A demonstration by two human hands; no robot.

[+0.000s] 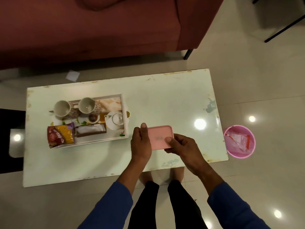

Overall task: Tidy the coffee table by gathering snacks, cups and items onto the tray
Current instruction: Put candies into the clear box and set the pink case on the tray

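You hold a pink lidded box [159,137] with both hands, above the near middle of the table [173,100], just right of the tray [125,124]. Your left hand [141,142] grips the box's left end, thumb lying along its top edge and fingers [135,133] curled down its side. Your right hand [182,146] pinches the near right corner, thumb pressed on the lid, the other fingers tucked beneath. Whether the box touches the table or hangs just above it you cannot tell.

The tray sits on the left half of the table. At its far side stand two flowered cups [63,108], the left one overhanging the tray's far left corner. A white teapot [115,119] stands at the right end, a small dark bowl [93,119] just left of it. A red and yellow snack packet [60,136] lies over the near left corner, beside a brown sachet holder [90,130].

On the floor off the table's right end stands a pink bin [239,141] with clear plastic in it. A dark red sofa [99,27] runs along the far side.
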